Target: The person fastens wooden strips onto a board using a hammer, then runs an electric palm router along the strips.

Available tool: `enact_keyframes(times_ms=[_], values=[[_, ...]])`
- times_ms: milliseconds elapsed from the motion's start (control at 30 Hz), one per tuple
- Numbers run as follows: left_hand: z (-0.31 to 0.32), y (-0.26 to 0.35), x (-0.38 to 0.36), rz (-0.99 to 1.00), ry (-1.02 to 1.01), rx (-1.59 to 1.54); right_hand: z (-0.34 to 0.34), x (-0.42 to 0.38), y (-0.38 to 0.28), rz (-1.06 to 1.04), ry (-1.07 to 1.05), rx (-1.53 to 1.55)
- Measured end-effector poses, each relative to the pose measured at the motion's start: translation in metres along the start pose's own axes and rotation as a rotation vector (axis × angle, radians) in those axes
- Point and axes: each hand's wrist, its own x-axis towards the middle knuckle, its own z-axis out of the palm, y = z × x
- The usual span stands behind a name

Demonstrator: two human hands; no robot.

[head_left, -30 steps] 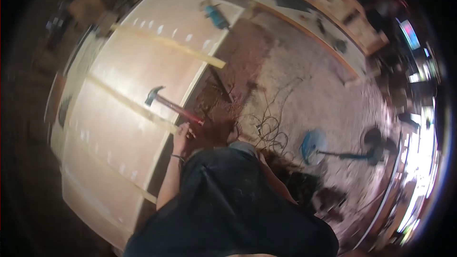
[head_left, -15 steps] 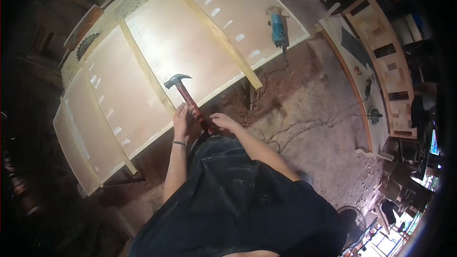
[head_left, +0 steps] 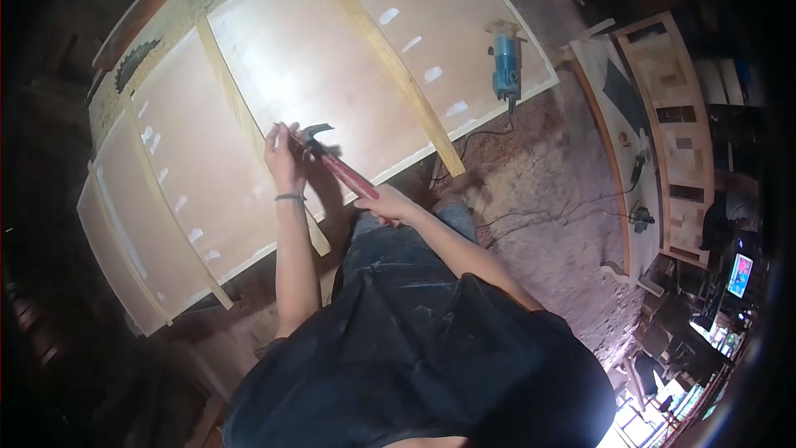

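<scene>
A claw hammer [head_left: 350, 176] with a dark head and red handle is in my right hand [head_left: 387, 205], whose fingers wrap the handle's lower end near my lap. Its head hangs over the large pale panel [head_left: 274, 58], just right of my left hand [head_left: 284, 158]. The left fingertips are pinched together above a wooden strip [head_left: 232, 99] that crosses the panel. Whatever small thing they hold is too small to make out. Another wooden strip [head_left: 398, 66] lies farther right, its end jutting past the panel's near edge.
A blue corded power tool [head_left: 507, 66] stands on the panel's right part. Its cord runs down towards the dusty floor [head_left: 547, 224]. At the right are a white-topped bench [head_left: 609, 75] and a patterned wooden panel [head_left: 676, 141]. A toothed saw blade [head_left: 135, 65] lies far left.
My left hand has moved forward and left over the strip. My right hand has closed around the handle's lower end, and the hammer has tilted with its head beside my left hand.
</scene>
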Motion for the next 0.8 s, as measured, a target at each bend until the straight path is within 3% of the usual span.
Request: enact_keyframes(times_ms=[167,267,300,400,467,533,633,733,800], values=[[-0.018,-0.033,0.045,0.094,0.118,0.138,-0.054,-0.071,0.003,-0.076,0.300,-0.140],[-0.036,-0.105,0.063,0.189,-0.095,0.741,-0.103,-0.096,0.027,-0.149,0.455,-0.152],[0.007,-0.088,0.020,0.128,-0.144,0.712,-0.121,-0.106,0.036,-0.181,0.488,-0.132],[0.027,-0.122,0.035,0.367,-0.080,0.820,-0.168,-0.147,0.063,-0.216,0.610,-0.091],[0.037,-0.129,0.048,0.424,-0.022,0.994,-0.198,-0.166,0.093,-0.295,0.716,-0.125],[0.035,-0.142,0.066,0.972,0.097,1.328,-0.218,-0.186,0.123,-0.357,0.916,-0.173],[0.045,-0.151,0.068,1.112,0.252,1.373,-0.246,-0.211,0.163,-0.543,1.122,-0.169],[0.083,-0.156,0.020,0.494,-0.026,0.732,-0.267,-0.211,0.204,-0.502,1.214,-0.148],[0.118,-0.157,-0.044,0.320,-0.158,0.615,-0.278,-0.199,0.217,-0.345,1.226,-0.153]])
